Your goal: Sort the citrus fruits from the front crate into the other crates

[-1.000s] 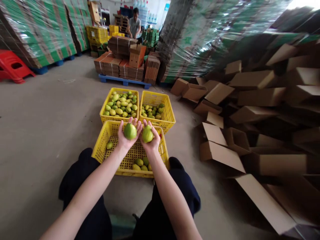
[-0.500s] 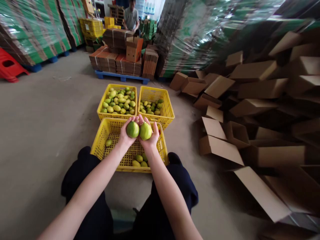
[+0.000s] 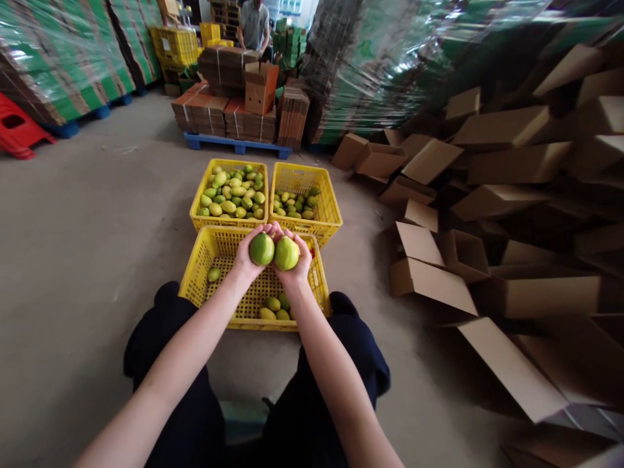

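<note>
My left hand (image 3: 245,261) cups a dark green lemon (image 3: 262,249) from behind and below. Beside it, a yellower green lemon (image 3: 286,253) rests in my right hand (image 3: 302,265), fingers curled around it. The two hands are side by side, close together, above the front yellow crate (image 3: 266,324). Inside that crate lie one lemon (image 3: 213,274) on the left and a few more lemons (image 3: 273,304) at the near right, partly hidden by my right forearm.
Behind stand a fuller left crate (image 3: 229,222) and a right crate (image 3: 331,201) with fewer lemons. Loose cardboard boxes (image 3: 439,286) pile up on the right. A blue pallet (image 3: 238,147) carries flattened cartons; a person (image 3: 254,26) is behind it. A red stool (image 3: 19,127) stands left.
Both hands keep hold of their lemons, which have turned slightly in the palms. The view has shifted a little.
</note>
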Tool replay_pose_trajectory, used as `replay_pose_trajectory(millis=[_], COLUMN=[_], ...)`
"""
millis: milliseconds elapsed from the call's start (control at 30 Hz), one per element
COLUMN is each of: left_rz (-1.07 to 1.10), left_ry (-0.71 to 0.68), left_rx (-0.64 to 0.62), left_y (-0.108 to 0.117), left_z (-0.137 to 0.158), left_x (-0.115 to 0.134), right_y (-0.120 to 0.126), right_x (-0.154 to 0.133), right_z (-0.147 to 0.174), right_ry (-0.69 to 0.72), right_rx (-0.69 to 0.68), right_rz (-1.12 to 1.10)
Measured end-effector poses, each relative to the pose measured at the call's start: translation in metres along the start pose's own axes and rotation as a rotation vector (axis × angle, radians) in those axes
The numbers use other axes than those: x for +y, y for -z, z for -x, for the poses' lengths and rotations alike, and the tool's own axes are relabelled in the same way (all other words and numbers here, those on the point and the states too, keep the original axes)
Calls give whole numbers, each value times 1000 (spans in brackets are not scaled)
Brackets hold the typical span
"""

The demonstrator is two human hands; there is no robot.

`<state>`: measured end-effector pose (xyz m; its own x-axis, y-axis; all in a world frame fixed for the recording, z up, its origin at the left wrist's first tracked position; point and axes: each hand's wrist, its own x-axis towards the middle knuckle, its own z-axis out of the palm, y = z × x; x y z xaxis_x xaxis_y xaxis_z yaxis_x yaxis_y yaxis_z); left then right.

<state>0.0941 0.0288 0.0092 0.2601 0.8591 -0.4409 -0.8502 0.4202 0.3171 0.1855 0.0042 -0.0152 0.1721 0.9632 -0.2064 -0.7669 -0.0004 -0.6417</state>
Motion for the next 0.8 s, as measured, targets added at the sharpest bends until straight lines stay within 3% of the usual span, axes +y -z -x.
replay_pose_trajectory(millis=[333, 500, 567, 667, 800], left_rz=[26, 35, 2, -84, -160], left_ry=[31, 52, 37, -53, -5], left_rx=[19, 145, 193, 238, 240], left_y=[4, 18, 22, 28, 34], left_z=[4, 8, 11, 17, 24], left_x=[0, 7, 17, 36, 60], right_y=[0, 32, 49, 67, 51], right_x=[8, 24, 32, 49, 64], right_z=[-4, -17, -15, -5, -18], right_ry=[6, -77, -181, -210, -100], right_rx=[46, 95, 48, -27, -250], right_rz=[-87, -7, 140, 233, 362])
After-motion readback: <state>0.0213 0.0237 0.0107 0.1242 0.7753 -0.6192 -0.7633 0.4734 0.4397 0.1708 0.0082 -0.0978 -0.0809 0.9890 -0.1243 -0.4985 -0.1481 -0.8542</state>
